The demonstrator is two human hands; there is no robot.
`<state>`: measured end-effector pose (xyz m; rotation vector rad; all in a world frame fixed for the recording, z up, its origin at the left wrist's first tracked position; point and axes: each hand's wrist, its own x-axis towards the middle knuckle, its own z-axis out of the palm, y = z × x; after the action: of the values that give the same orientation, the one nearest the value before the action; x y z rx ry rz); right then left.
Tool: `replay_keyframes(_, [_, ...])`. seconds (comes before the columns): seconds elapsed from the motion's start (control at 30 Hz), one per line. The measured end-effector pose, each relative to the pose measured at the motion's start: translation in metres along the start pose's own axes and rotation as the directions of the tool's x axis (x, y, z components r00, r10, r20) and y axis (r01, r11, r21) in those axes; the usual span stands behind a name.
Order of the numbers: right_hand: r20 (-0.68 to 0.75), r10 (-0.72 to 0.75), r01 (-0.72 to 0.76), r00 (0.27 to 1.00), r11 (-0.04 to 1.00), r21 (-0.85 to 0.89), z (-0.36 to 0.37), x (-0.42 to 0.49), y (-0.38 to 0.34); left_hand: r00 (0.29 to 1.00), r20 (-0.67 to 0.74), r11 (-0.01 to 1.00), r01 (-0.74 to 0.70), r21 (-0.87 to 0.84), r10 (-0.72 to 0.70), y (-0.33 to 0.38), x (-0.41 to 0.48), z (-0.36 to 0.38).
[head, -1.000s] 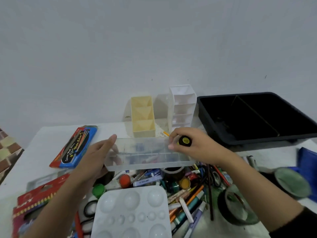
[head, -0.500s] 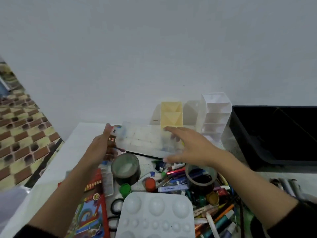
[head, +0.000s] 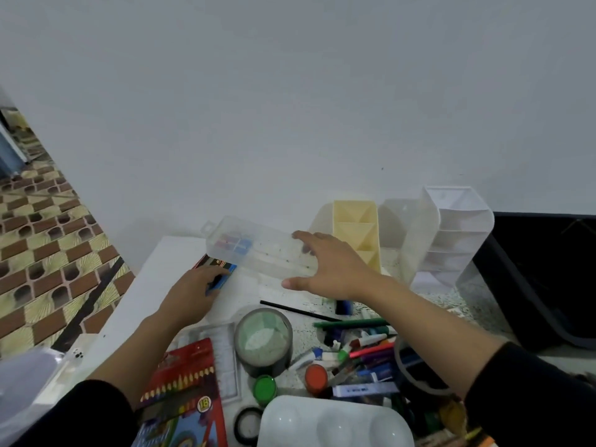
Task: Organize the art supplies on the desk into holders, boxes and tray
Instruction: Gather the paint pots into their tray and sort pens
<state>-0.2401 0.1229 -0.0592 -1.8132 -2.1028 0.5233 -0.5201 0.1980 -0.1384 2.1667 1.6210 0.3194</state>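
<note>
Pale grey wall [head: 290, 108], brown patterned floor tiles [head: 38, 246]

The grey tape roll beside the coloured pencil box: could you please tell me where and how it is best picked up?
Come from above: the grey tape roll lies flat, core open upward. Hook fingers inside the core, thumb on the outer wall, probably at the far side, since the green paint pot crowds the near side. The right hand is busy holding the clear box.
</note>
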Motion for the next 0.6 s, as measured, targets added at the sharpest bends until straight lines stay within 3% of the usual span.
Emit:
replay_keyframes(0.2, [0.111,0.016,-0.004,0.994,0.994,-0.108,0.019,0.041,-0.006,0.996,-0.033,0.985,0.082,-0.149,-0.088,-0.026,0.017,-0.020])
replay_keyframes(0.3, [0.182,0.046,-0.019,0.982,0.989,-0.147,0.028,0.057,-0.003,0.998,0.028,0.992,0.064,-0.106,-0.061,-0.044,0.021,-0.030])
replay_keyframes(0.5, [0.285,0.077,0.014,0.955,0.952,-0.304,0.048,0.063,0.006,0.999,-0.030,0.999,0.044,0.004,-0.044,-0.059,0.024,-0.026])
replay_keyframes(0.6, [0.349,0.106,0.004,0.931,0.954,-0.301,0.052,0.065,0.012,1.000,-0.009,1.000,0.025,0.010,-0.025,-0.051,0.027,-0.017])
